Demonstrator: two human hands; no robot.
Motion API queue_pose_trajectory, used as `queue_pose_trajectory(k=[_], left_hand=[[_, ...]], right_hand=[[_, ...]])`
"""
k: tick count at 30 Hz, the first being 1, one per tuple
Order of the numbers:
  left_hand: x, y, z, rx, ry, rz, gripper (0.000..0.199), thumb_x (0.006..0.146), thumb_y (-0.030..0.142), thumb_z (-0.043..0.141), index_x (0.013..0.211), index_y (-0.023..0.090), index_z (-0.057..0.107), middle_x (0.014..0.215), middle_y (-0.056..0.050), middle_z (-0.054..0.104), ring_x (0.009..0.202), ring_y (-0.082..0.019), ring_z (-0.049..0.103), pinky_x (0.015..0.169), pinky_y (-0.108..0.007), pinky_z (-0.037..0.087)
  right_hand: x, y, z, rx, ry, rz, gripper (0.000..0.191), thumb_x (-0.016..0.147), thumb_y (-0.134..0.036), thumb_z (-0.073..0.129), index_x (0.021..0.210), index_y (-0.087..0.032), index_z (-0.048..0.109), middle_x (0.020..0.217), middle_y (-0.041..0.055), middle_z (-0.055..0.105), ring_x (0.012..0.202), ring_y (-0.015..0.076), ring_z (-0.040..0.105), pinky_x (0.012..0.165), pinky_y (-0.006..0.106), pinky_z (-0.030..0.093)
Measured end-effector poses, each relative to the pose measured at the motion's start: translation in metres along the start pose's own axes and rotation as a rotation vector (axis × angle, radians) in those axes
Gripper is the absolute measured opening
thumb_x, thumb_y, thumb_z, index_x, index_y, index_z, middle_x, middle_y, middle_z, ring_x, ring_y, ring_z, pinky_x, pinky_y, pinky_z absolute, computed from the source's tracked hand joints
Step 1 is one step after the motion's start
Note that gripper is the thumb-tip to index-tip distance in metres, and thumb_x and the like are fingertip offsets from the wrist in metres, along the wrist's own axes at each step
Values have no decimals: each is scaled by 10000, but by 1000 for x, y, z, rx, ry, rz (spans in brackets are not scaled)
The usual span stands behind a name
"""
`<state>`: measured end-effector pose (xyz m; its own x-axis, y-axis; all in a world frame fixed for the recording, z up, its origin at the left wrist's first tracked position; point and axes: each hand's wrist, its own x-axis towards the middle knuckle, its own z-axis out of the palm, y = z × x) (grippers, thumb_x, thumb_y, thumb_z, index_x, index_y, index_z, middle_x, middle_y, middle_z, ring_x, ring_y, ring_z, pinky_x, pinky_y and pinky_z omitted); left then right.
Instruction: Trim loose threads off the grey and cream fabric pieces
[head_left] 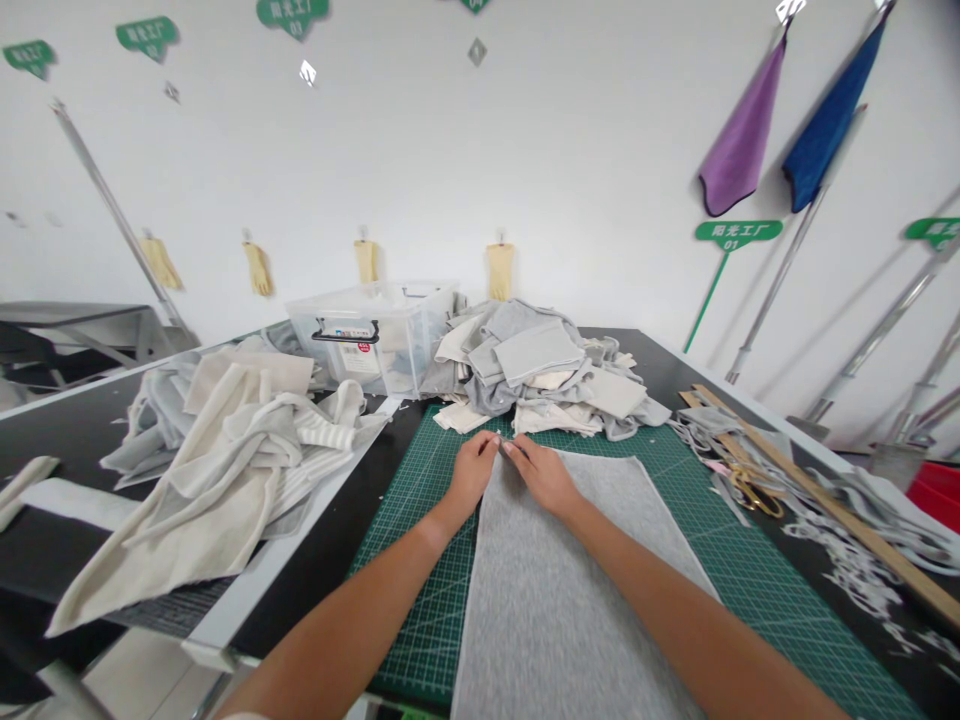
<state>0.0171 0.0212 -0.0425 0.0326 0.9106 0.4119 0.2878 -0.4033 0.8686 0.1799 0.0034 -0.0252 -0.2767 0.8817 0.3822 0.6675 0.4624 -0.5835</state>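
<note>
A long piece of grey fabric (pixel 570 590) lies over the green cutting mat (pixel 409 560), its near end running out of view at the bottom. At its far left corner my left hand (pixel 474 468) pinches the edge with thumb and fingers together. Right beside it, my right hand (pixel 541 474) is closed on the same corner, the two sets of fingertips almost touching. A small bit of the corner shows between them; whether anything else is held there I cannot tell.
Beyond the mat rises a heap of grey and cream fabric pieces (pixel 540 360), beside a clear plastic box (pixel 360 335). More cloth (pixel 240 460) is piled at left. On the right lie gold-handled scissors (pixel 756 492), a long wooden strip (pixel 832 500) and thin white offcuts (pixel 847 565).
</note>
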Motion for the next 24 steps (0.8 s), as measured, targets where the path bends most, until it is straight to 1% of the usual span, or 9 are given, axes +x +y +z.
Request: queue_pose_trajectory(k=[8,14,20,24], left_hand=[[1,-2,1,39,11,-5,267,950,332,483,872,178,686,856,-24,703,821,-168,622,776,-257,469],[0,2,1,23,1,0,264,945,327,486,876,173,690,852,-29,702,828,-172,626,793,-269,472],[1,1,3,-33,7,-12,272,941,336,507,988,169,716,959,-55,733,881,-175,649,844,-282,485],[1,1,3,-81,7,-11,283,939,356,517,1016,172,718,994,-62,743,910,-180,665,858,-283,494]], right_hand=[[-1,-2,-1,23,35,95,403,1021,-578,349,884,-245,530,743,-8,607,705,171,596,665,245,352],[0,-1,-2,55,63,108,430,997,-604,375,840,-242,545,736,-10,605,698,168,572,663,247,359],[3,4,-2,135,118,137,448,990,-586,374,789,-228,554,721,-7,604,699,168,538,670,256,370],[4,6,-4,193,130,140,455,981,-582,385,740,-226,531,696,-7,583,693,171,525,667,263,379]])
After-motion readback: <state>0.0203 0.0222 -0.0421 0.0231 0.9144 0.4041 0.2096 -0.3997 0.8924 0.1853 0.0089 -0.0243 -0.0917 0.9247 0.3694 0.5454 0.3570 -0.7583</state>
